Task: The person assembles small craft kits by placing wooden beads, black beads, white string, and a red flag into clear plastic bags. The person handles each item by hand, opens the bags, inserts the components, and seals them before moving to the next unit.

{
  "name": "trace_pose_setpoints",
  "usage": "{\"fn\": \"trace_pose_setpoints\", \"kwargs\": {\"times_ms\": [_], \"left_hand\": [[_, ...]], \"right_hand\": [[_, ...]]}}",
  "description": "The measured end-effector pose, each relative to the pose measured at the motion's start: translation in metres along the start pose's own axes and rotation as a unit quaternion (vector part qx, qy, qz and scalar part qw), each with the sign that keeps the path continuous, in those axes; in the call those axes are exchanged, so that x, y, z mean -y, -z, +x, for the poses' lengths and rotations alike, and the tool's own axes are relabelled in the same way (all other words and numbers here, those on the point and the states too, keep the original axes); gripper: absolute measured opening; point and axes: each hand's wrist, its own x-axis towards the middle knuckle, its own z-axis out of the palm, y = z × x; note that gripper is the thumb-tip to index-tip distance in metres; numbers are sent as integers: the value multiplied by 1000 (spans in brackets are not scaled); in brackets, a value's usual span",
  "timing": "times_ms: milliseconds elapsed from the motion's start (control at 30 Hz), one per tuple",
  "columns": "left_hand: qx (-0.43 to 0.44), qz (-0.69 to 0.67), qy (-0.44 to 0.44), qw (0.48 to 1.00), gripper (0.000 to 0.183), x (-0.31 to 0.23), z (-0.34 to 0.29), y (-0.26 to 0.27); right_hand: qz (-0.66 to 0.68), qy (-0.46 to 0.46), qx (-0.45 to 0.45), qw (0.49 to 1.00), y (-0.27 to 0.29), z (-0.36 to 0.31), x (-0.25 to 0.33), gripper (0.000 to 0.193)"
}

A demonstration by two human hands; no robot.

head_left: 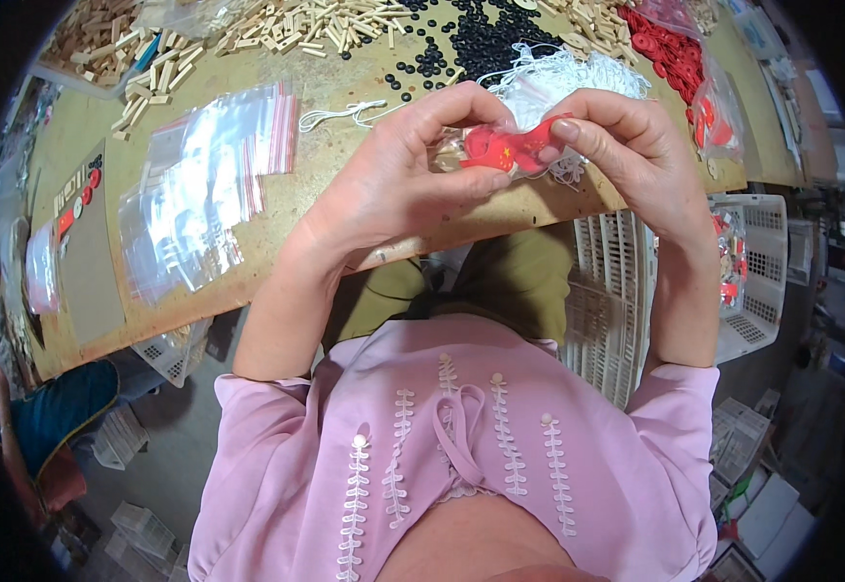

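Both hands are raised over the table's front edge, around a small clear plastic bag (pixel 450 153) with red pieces (pixel 502 147) marked with yellow stars. My left hand (pixel 398 170) pinches the bag's left side between thumb and fingers. At its right end, my right hand (pixel 636 150) grips the bag's edge, thumb against the bent forefinger. Something pale also shows inside the bag, too small to make out. Just behind the hands lies a heap of white string (pixel 578 82). One looped white cord (pixel 340 114) rests beyond my left wrist.
Flat zip bags (pixel 204 175) overlap on the table (pixel 345 204) at left, beside a cardboard strip (pixel 88 262) with sample parts. Wooden sticks (pixel 316 29), black rings (pixel 500 39) and red pieces (pixel 670 58) lie along the back. A white basket (pixel 757 281) stands right; another person's sleeve (pixel 64 412) shows lower left.
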Motion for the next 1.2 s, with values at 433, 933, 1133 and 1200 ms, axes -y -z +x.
{"fn": "trace_pose_setpoints", "kwargs": {"times_ms": [433, 933, 1133, 1200], "left_hand": [[-17, -24, 10, 1000, 20, -6, 1, -3], [-10, 106, -38, 994, 35, 11, 9, -4], [-23, 178, -13, 984, 40, 7, 8, -6], [-36, 135, 14, 990, 42, 3, 8, -9]], "right_hand": [[-160, 64, -104, 980, -20, 1, 2, 15], [14, 0, -56, 998, -1, 5, 6, 13], [-41, -10, -53, 998, 0, 4, 15, 9], [-38, -27, -44, 998, -1, 5, 15, 10]]}}
